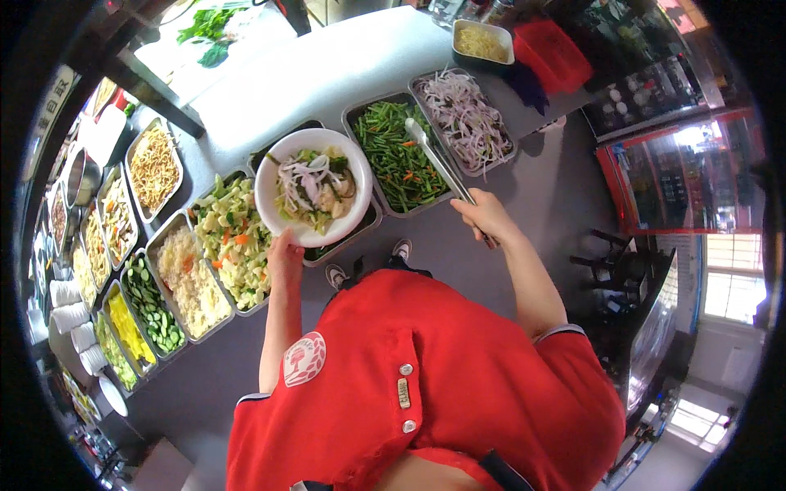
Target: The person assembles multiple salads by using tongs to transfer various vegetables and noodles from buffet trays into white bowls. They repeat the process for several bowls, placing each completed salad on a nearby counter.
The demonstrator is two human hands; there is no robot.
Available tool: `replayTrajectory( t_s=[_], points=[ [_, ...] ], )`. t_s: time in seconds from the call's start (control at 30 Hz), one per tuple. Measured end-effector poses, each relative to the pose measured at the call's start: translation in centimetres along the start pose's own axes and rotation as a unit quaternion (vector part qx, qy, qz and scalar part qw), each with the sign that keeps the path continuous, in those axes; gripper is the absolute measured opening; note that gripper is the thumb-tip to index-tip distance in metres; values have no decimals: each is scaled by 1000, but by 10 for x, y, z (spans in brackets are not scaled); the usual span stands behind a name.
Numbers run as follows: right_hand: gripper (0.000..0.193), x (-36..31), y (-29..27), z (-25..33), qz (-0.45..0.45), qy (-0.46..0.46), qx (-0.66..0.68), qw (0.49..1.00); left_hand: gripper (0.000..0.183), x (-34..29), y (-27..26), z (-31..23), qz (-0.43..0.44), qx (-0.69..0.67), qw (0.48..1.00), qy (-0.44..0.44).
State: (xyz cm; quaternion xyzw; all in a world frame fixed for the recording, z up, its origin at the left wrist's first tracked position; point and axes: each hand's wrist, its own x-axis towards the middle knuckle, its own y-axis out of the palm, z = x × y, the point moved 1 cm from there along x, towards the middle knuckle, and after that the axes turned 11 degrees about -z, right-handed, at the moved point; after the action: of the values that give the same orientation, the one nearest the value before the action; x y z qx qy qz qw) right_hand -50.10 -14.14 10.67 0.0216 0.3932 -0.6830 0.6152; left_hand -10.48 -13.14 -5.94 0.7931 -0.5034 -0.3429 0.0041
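Note:
My left hand (286,250) grips the near rim of a white bowl (268,214), held above the row of food trays. In the bowl lie sliced onion, greens and pale pieces I cannot make out. My right hand (486,216) is closed round the handle end of metal tongs (440,166). The tips of the tongs are over the tray of cut green beans (391,155), which are mixed with orange bits. Whether anything is between the tips, I cannot tell. Sliced purple onion (463,114) fills the tray right of the beans. The bowl partly covers another tray behind it.
Left of the bowl stand trays of cauliflower with carrot (235,245), rice (182,266) and cucumber (153,307). White bowls are stacked (72,317) at the far left. A red basket (550,56) and a container of yellow shreds (481,42) sit at the back right.

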Motion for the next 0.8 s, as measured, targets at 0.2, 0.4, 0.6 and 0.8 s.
replayTrajectory(
  t_s=[0.2,0.4,0.6,0.8],
  points=[
    [30,-38,-6,60,54,-34,-26,998,21,3,19,11,11,-23,1000,-13],
    [31,-44,24,87,140,-94,-100,981,19,-10,50,-3,21,-16,1000,1],
    [38,-45,36,103,15,-131,-233,964,18,-17,63,-18,7,-68,996,-60],
    [39,-39,27,87,-69,-233,-299,923,15,-10,53,-10,10,-89,994,-62]
  ],
)
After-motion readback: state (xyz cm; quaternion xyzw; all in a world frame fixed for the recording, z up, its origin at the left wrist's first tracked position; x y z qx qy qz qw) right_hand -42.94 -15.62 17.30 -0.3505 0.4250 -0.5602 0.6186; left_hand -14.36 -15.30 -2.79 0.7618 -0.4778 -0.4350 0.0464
